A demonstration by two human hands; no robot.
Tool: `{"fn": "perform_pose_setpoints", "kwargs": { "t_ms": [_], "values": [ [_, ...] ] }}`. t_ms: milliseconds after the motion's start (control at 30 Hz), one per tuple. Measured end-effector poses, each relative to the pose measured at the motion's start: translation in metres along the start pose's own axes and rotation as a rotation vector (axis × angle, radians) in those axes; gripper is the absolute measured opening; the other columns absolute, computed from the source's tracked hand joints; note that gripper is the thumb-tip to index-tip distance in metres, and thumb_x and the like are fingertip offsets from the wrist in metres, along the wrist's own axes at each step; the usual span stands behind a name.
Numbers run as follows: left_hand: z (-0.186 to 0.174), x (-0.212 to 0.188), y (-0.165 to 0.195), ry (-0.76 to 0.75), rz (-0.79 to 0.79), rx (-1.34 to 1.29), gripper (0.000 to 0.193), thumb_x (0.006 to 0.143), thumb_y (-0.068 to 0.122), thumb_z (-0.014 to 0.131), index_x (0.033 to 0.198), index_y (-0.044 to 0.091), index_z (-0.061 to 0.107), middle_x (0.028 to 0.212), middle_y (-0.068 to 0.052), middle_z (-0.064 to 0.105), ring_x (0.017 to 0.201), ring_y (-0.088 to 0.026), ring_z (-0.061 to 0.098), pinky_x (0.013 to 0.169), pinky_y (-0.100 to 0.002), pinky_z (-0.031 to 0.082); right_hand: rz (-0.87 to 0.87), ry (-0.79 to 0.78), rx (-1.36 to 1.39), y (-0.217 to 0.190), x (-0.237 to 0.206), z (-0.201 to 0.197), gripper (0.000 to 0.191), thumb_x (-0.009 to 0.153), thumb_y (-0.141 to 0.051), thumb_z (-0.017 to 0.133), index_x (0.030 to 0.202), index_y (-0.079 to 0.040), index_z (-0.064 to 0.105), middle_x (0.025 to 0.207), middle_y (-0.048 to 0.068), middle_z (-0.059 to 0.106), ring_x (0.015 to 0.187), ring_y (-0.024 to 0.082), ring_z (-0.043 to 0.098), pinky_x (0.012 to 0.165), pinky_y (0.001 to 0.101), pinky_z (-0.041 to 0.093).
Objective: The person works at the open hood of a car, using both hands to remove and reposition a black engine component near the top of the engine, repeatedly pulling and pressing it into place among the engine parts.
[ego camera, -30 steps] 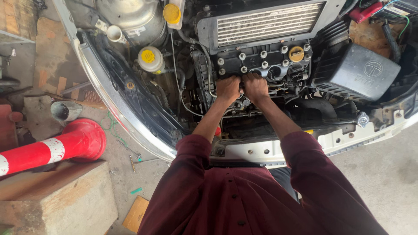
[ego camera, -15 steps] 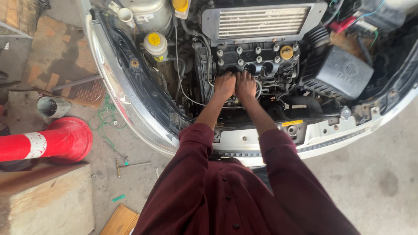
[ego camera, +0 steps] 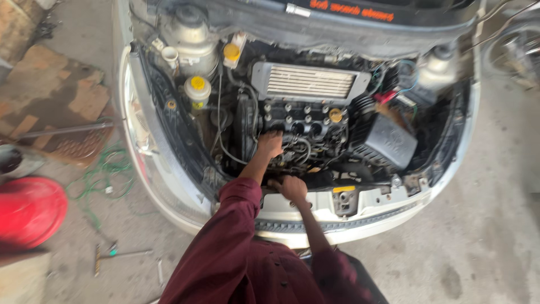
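The left hand was clenched on the dark cast-metal engine top, bolts apparently seated beyond its fingers. The right hand gripped the pale front crossmember; nothing appeared removed.

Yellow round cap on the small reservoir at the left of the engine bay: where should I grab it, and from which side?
Take the yellow cap by its round rim, coming straight down from above. It sits on top of the pale reservoir with its flat face up and open space over it. Hoses crowd its flank, so a side approach looks tighter. The left hand on the engine is closest.
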State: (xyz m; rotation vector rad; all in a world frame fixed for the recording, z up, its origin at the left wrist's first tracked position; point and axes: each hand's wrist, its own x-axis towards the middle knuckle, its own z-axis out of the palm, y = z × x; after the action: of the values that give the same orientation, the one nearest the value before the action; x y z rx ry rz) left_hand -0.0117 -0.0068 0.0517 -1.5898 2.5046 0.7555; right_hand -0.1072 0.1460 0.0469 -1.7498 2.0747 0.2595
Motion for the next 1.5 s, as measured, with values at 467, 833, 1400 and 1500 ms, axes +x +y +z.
{"fn": "perform_pose_setpoints", "kwargs": {
  "t_ms": [467,833,1400,1500],
  "values": [
    [-0.019,0.021,0.013,0.06,0.071,0.067,0.022,0.096,0.016,0.061,0.112,0.004,0.07,0.099,-0.014,0.076,0.088,-0.029,0.075,0.07,-0.046,0.061,-0.163,0.629,0.25,-0.01,-0.065,0.041,0.027,0.091,-0.037,0.072,0.094,-0.01,0.076,0.096,0.008,0.072,0.106,0.029,0.062,0.109,0.0458,0.038],
    [-0.02,0.04,0.005,0.263,0.159,-0.053,0.014,0.089,0.014,0.067,0.093,0.009,0.079,0.095,-0.015,0.077,0.085,-0.031,0.075,0.071,-0.048,0.06,0.015,0.715,0.192,-0.03,-0.059,0.052,0.022,0.092,-0.031,0.07,0.09,-0.011,0.077,0.094,0.008,0.074,0.107,0.029,0.063,0.113,0.0483,0.035],
    [-0.026,0.039,0.022,0.03,0.027,0.147,0.01,0.09,0.017,0.071,0.089,0.011,0.08,0.091,-0.009,0.077,0.081,-0.027,0.074,0.064,-0.044,0.059,0.201,0.18,0.321,-0.009,-0.008,0.0,0.035,0.087,-0.05,0.071,0.099,-0.018,0.079,0.089,0.015,0.074,0.091,0.034,0.07,0.085,0.0491,0.051],
    [-0.025,0.04,0.028,0.16,0.001,0.141,0.015,0.09,0.013,0.067,0.091,0.015,0.082,0.096,-0.008,0.079,0.085,-0.028,0.074,0.066,-0.046,0.06,0.1,0.336,0.435,0.006,0.023,-0.021,0.025,0.088,-0.037,0.07,0.101,-0.018,0.078,0.099,0.012,0.076,0.093,0.034,0.072,0.082,0.0493,0.058]
  ]
}}
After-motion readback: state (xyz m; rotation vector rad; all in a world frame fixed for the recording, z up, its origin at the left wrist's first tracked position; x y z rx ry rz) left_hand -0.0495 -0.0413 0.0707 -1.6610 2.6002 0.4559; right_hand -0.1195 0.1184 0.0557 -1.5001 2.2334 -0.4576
